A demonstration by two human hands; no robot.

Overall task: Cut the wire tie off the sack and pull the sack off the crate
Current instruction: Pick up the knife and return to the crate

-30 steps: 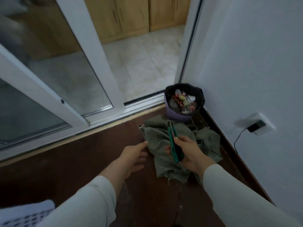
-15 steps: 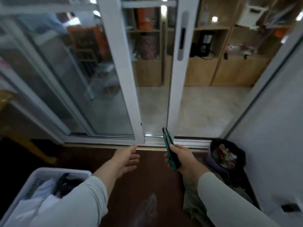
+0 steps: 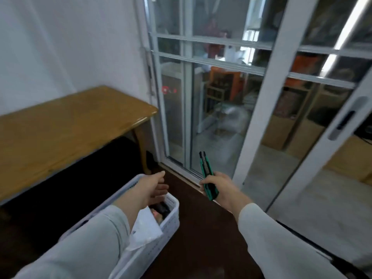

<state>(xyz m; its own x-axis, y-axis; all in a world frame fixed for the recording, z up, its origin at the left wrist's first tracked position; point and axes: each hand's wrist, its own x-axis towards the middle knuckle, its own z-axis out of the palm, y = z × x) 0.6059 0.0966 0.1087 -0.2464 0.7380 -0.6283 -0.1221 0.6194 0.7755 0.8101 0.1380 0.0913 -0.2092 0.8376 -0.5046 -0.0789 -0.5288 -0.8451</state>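
My right hand (image 3: 222, 189) is closed around a green and black cutter (image 3: 207, 174), its tip pointing up and away from me. My left hand (image 3: 152, 188) hangs open with fingers apart, holding nothing, above the far end of a white perforated crate (image 3: 161, 230) on the dark floor. The crate holds white plastic packaging (image 3: 146, 226) and a dark object. No sack or wire tie is in view.
A wooden table (image 3: 66, 125) stands at the left against the white wall. A white-framed sliding glass door (image 3: 267, 109) fills the right, with shelves and a tiled floor behind it. Dark brown floor (image 3: 203, 238) lies between the crate and the door track.
My view has swung left, from the green sack and bin in the corner to the table and crate. Both hands kept their pose, the right still holding the cutter.
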